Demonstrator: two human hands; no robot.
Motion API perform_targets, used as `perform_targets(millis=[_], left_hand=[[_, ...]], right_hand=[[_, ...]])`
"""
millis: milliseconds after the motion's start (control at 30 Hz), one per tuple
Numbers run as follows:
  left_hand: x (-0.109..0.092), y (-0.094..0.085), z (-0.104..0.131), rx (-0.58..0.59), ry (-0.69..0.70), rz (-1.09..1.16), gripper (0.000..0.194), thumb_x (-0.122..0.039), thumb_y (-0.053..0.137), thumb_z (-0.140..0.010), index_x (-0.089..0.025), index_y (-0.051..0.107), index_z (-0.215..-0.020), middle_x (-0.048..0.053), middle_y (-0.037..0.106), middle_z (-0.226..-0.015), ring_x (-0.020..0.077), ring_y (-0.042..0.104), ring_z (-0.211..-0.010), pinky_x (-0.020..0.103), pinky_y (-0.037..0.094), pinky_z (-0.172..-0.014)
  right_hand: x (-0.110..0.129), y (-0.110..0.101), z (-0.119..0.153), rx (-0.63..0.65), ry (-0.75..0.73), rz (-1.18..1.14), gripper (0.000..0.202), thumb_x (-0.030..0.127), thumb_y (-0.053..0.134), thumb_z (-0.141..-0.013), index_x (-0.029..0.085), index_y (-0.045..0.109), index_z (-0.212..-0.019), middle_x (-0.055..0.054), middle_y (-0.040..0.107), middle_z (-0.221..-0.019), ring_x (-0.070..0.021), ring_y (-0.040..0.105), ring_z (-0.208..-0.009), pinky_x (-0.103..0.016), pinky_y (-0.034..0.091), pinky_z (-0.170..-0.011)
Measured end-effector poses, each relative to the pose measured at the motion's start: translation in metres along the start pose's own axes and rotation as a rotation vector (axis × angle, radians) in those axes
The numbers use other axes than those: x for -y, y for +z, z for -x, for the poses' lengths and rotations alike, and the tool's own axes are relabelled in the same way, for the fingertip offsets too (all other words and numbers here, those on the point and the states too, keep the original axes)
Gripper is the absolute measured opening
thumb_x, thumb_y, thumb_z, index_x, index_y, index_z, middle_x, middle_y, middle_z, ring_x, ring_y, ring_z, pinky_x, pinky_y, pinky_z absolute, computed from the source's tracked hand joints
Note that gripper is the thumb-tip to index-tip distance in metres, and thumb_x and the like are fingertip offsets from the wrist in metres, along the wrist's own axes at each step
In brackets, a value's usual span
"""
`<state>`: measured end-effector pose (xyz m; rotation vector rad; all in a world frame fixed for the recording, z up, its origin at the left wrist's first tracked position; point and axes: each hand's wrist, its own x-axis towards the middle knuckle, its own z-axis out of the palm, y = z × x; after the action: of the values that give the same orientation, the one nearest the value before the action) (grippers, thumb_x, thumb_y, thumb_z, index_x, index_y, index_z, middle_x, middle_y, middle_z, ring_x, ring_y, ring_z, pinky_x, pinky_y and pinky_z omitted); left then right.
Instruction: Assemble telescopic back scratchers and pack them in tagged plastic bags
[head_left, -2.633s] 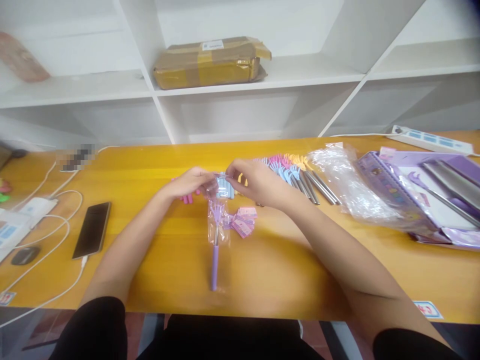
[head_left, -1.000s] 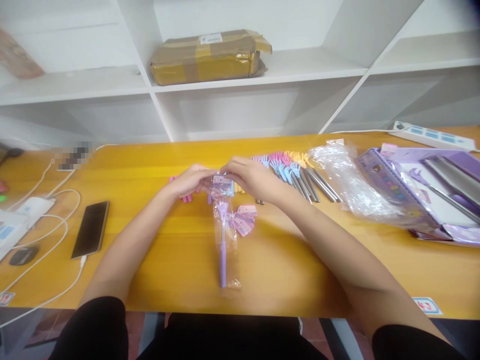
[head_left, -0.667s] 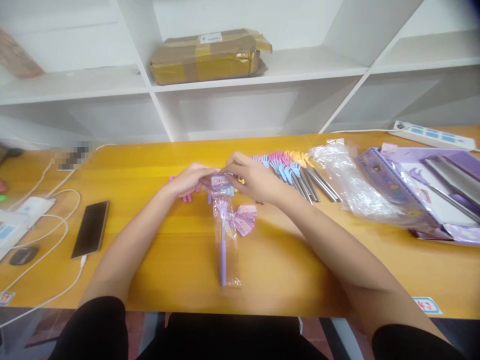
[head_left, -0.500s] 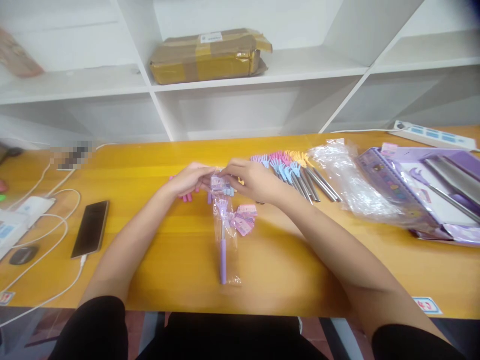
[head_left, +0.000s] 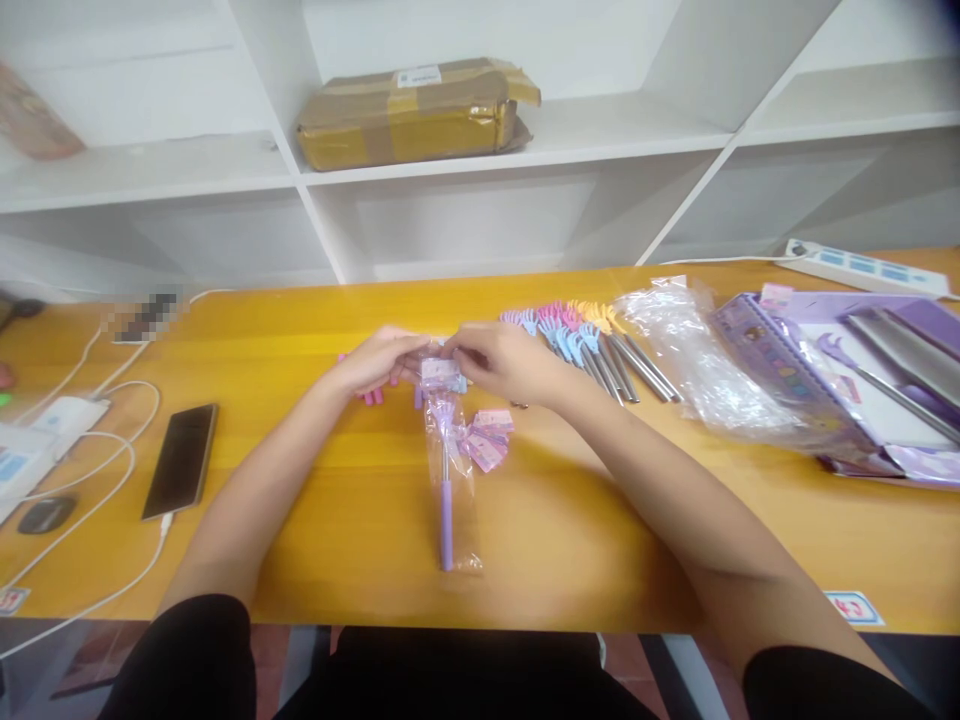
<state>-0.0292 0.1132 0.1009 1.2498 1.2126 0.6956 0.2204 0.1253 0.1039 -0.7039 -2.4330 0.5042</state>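
A purple back scratcher (head_left: 446,525) with a metal shaft lies in a clear plastic bag (head_left: 466,510), its claw end away from me. A small pink and purple card (head_left: 439,374) sits at the top of the bag. My left hand (head_left: 381,362) pinches the bag's top edge at the left of the card. My right hand (head_left: 504,362) is closed at the right of the same edge, its fingertips partly hidden. Several pink cards (head_left: 489,440) lie fanned out beside the bag. Pink handle ends (head_left: 373,396) show under my left hand.
Several back scratchers (head_left: 581,340) lie beyond my right hand, near a heap of clear bags (head_left: 720,375) and a purple box (head_left: 795,400). A phone (head_left: 180,460), cables and a power strip (head_left: 64,425) are at left. A taped carton (head_left: 412,120) stands on the shelf.
My right hand's fingers have drawn in and shifted slightly right, so more of the card shows. The left hand and the bagged back scratcher stay nearly in place.
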Motion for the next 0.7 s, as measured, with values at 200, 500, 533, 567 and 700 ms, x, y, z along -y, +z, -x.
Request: perform_targets(millis=[200,500,533,567,700], left_hand=[[-0.011,0.006,0.008,-0.009,-0.076,-0.041,0.039,-0.045,0.068,-0.102,-0.009,0.079,-0.111,0.007,0.071,-0.067,0.0123,0.063,-0.051,0.017,0.042,-0.043],[-0.006,0.006,0.007,0.199,0.038,-0.210,0.052,-0.047,0.087,-0.087,-0.016,0.077,-0.127,0.012,0.083,-0.103,0.0202,0.080,-0.076,0.021,0.057,-0.056],[-0.005,0.006,0.007,0.206,0.044,-0.257,0.054,-0.045,0.089,-0.085,-0.017,0.077,-0.129,0.012,0.083,-0.103,0.0198,0.080,-0.076,0.020,0.057,-0.056],[-0.005,0.006,0.006,0.194,0.042,-0.305,0.054,-0.045,0.089,-0.084,-0.018,0.077,-0.130,0.012,0.083,-0.103,0.0195,0.080,-0.075,0.019,0.054,-0.052],[-0.002,0.004,0.005,0.161,0.008,-0.406,0.054,-0.052,0.084,-0.088,-0.019,0.077,-0.131,0.012,0.084,-0.106,0.0200,0.081,-0.074,0.015,0.036,-0.038]], right_hand=[[-0.008,-0.001,0.000,-0.132,0.111,0.055,0.032,0.037,0.059,-0.104,0.018,0.063,-0.130,-0.012,0.066,-0.121,-0.0192,0.061,-0.087,-0.032,0.043,-0.073],[-0.012,-0.002,-0.005,-0.156,0.074,-0.114,0.012,0.025,0.062,-0.103,0.018,0.069,-0.096,-0.005,0.070,-0.092,-0.0166,0.062,-0.081,-0.031,0.046,-0.078],[-0.012,-0.004,-0.004,-0.148,0.064,-0.130,0.012,0.025,0.062,-0.102,0.018,0.071,-0.096,-0.005,0.070,-0.092,-0.0158,0.061,-0.080,-0.030,0.046,-0.077],[-0.011,-0.007,-0.004,-0.120,0.052,-0.155,0.013,0.025,0.063,-0.102,0.018,0.073,-0.097,-0.005,0.070,-0.091,-0.0150,0.061,-0.078,-0.030,0.046,-0.075],[-0.009,-0.015,-0.001,0.034,0.019,-0.259,0.017,0.027,0.066,-0.099,0.019,0.081,-0.101,-0.002,0.067,-0.085,-0.0125,0.058,-0.072,-0.028,0.045,-0.069]])
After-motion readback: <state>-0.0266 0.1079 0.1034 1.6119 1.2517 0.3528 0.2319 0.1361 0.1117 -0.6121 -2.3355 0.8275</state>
